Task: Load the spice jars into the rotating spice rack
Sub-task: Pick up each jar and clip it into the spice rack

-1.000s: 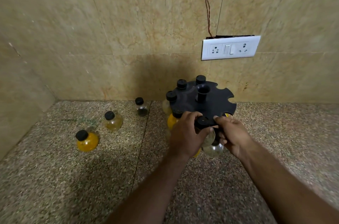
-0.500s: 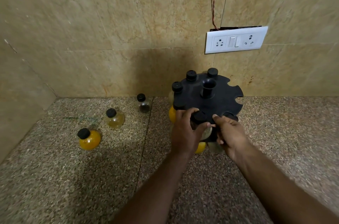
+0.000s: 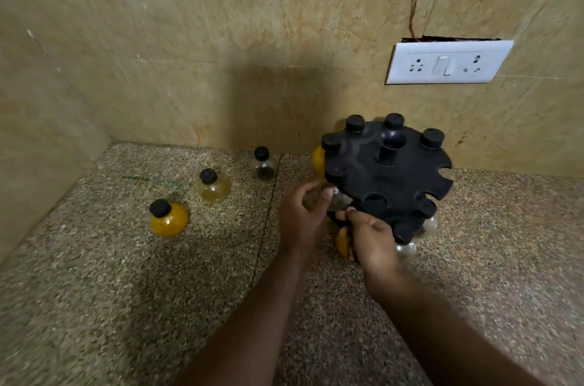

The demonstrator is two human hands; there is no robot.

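The black rotating spice rack stands by the back wall. Several black-capped jars sit in its far slots, and the slots on its right are open. My left hand curls around a clear spice jar at the rack's front-left edge. My right hand meets it from below, with thumb and fingertips pinched at the same jar. An orange jar on the lower tier shows behind my right fingers. Both hands are blurred. Three loose jars stand to the left: orange, pale yellow and dark clear.
A speckled granite counter meets stone walls at the back and left. A white switch and socket plate hangs on the wall above the rack, with a thin wire running up from it. Clear jars hang under the rack's right front.
Both hands have shifted left along the rack's front edge with the clear jar. The rack appears to have turned, and the view has swung left and closer.
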